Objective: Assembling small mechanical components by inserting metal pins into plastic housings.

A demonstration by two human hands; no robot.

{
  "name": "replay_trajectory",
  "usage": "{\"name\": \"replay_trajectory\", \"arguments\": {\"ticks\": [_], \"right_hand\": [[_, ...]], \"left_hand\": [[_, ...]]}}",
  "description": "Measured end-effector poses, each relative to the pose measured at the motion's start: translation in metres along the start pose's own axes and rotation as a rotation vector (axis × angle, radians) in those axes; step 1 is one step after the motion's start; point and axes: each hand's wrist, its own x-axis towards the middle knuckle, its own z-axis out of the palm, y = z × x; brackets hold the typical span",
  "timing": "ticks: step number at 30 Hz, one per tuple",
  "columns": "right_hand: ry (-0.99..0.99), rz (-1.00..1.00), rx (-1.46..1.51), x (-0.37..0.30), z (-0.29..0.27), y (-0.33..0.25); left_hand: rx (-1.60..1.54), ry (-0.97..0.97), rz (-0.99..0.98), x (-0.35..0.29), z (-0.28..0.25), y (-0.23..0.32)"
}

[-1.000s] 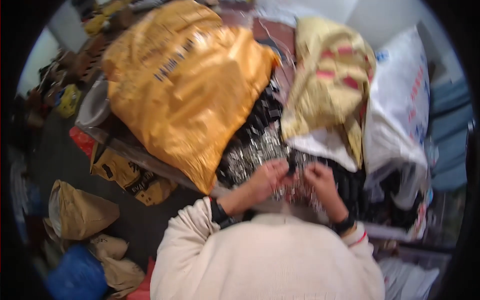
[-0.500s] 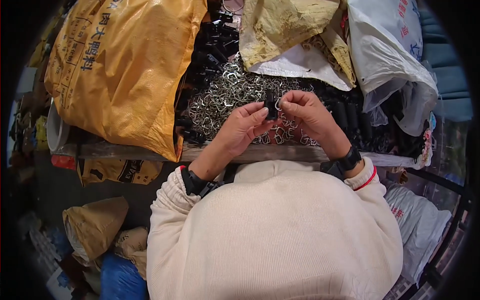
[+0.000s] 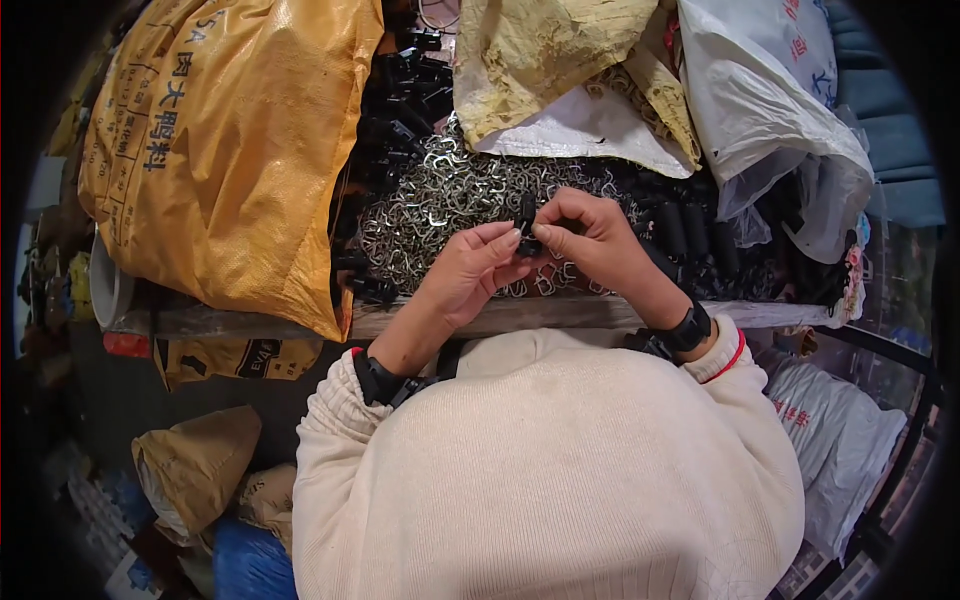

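Note:
My left hand [image 3: 468,268] is closed on a small black plastic part [image 3: 527,212], held upright between thumb and fingers. My right hand [image 3: 592,240] pinches against the side of that part, thumb and forefinger pressed together. The curved metal link in that pinch is mostly hidden by my fingertips now; the earlier frame showed it better. Both hands are just above a heap of silver curved metal links [image 3: 440,185] on the bench.
An orange woven sack [image 3: 240,170] stands to the left, beside a pile of black plastic parts [image 3: 405,100]. A yellowed sack [image 3: 550,60] lies behind the links. To the right are black cylinders [image 3: 695,230] and a white sack [image 3: 765,100]. The wooden bench edge [image 3: 500,315] runs before me.
My right hand has brought the curved link in from beside the black part to against it. The view has shifted slightly, so the bench appears farther left.

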Motion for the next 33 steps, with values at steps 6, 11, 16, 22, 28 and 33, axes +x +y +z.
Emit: {"name": "replay_trajectory", "arguments": {"ticks": [6, 11, 16, 22, 28, 33], "right_hand": [[0.045, -0.179, -0.314, 0.0, 0.001, -0.006], [0.059, -0.232, -0.443, -0.003, 0.004, -0.009], [0.082, -0.332, -0.542, -0.005, 0.007, -0.008], [0.044, -0.009, -0.049, -0.007, 0.005, 0.005], [-0.058, 0.249, 0.281, -0.011, 0.001, 0.016], [-0.235, 0.236, 0.338, -0.006, -0.022, 0.013]], "left_hand": [[-0.029, 0.007, -0.017, 0.001, 0.001, -0.001], [-0.047, 0.038, -0.018, 0.001, 0.0, -0.003], [0.012, 0.008, 0.01, 0.0, 0.001, -0.003], [0.089, -0.006, 0.036, -0.003, 0.005, 0.001], [0.161, -0.049, 0.019, -0.006, 0.01, 0.0], [0.183, -0.098, 0.046, -0.008, 0.016, 0.006]]}}
